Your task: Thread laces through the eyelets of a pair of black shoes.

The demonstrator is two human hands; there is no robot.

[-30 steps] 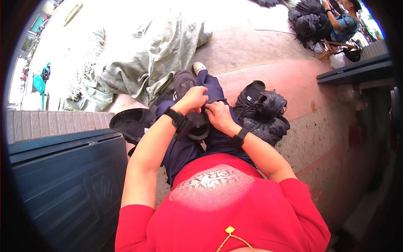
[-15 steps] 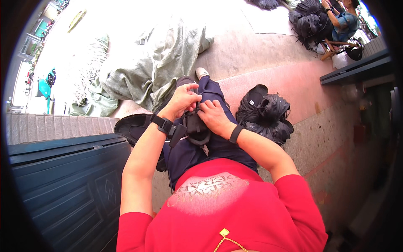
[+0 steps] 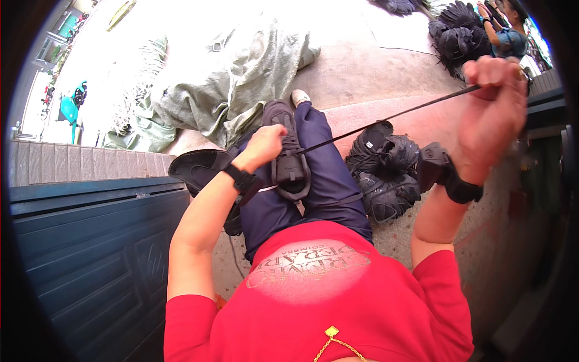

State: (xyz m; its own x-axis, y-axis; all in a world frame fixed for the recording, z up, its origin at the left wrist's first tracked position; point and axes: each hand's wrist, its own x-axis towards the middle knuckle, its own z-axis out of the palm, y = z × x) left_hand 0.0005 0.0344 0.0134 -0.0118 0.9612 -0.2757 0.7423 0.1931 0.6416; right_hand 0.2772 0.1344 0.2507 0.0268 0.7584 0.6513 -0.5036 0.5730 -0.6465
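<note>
A black lace-up shoe [image 3: 291, 172] lies along my thighs, its toe pointing away from me. My left hand [image 3: 265, 146] is closed at the shoe's left side by the lacing, and its fingertips rest on the upper. From the shoe's eyelets a black shoelace [image 3: 392, 117] runs taut up to the right. Its far end is in my right hand [image 3: 494, 114], which is raised and closed in a fist well away from the shoe. Whether the left fingers also pinch a piece of lace cannot be made out.
Black shoes [image 3: 386, 175] are bunched on the ground right of my legs. Left of my knee sits another black item [image 3: 199, 172], perhaps a shoe. Grey-green sacking [image 3: 229, 84] spreads ahead. Blue panelled doors [image 3: 102, 265] stand at left. A person [image 3: 511, 42] works at far right.
My right hand has swung from the shoe far out to the right and up, drawing the lace tight. The left hand has stayed at the shoe, now more fully in view.
</note>
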